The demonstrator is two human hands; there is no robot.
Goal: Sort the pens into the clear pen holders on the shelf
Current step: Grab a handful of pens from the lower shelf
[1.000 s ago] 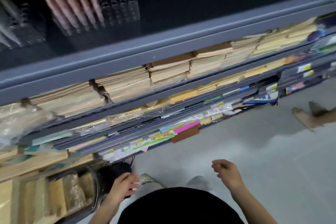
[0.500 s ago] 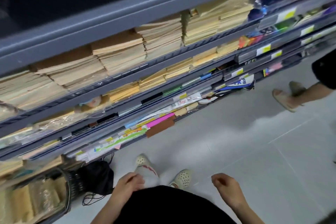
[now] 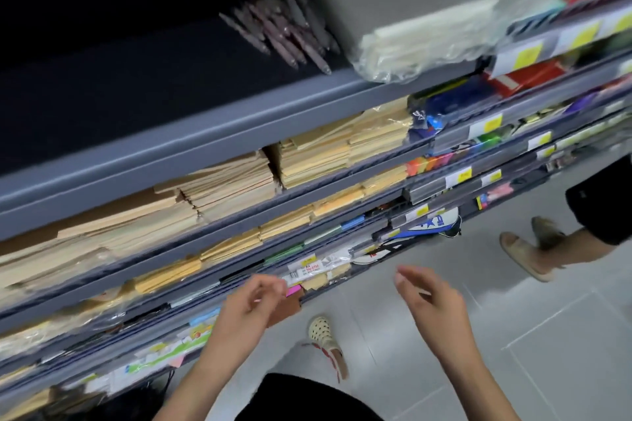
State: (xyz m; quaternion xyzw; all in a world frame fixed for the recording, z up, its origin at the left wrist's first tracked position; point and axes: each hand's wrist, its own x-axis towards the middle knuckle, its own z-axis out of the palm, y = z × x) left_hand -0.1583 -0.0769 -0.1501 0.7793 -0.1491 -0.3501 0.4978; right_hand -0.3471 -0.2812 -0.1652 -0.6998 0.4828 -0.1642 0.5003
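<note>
Barely begun, I judge: pens (image 3: 284,34) loose on shelf (image 3: 205,133), holders unseen; left hand (image 3: 249,304), right hand (image 3: 431,301) slack-fingered, empty.

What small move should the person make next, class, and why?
Probably raise the right hand towards the bunch of pens on the top shelf: it and the left hand look empty, and no pen is held yet.

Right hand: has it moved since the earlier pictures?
Yes. The right hand has risen toward the shelves. Before, it was well below the pink tag. Now it is level with the tag, and its fingers have straightened.
</note>
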